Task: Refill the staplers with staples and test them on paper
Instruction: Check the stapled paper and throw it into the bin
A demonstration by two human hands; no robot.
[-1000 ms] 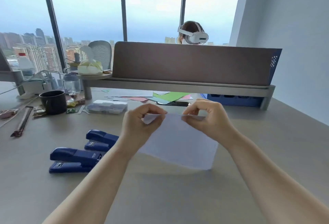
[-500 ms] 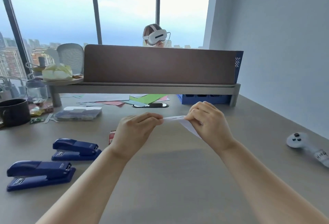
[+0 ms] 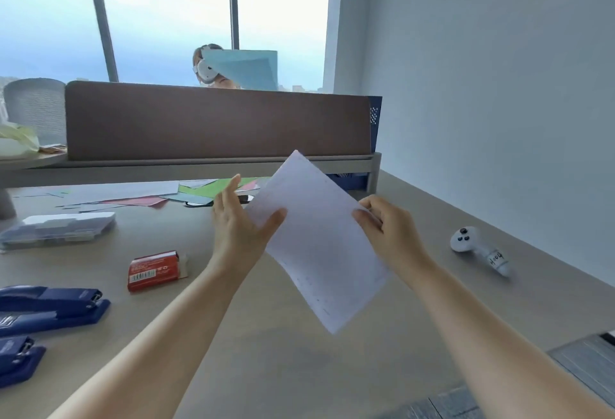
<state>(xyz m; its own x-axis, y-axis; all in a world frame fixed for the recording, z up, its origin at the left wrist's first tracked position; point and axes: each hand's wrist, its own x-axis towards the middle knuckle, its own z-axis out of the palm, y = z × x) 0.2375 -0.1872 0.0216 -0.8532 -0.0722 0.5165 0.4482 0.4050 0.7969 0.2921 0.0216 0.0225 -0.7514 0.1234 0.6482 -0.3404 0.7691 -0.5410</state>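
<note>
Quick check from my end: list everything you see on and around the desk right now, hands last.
sheet of paper: 1, white, held tilted above the desk
staplers: 2, dark blue, near left edge
staple box: 1, red, right of the staplers
plastic case: 1, clear, far left
coloured papers: several, scattered under the shelf
controller: 1, white, right side
divider: 1, brown, back of the desk
person: 1, behind the divider, holding a blue sheet
hands: left hand and right hand, each gripping a paper edge
</note>
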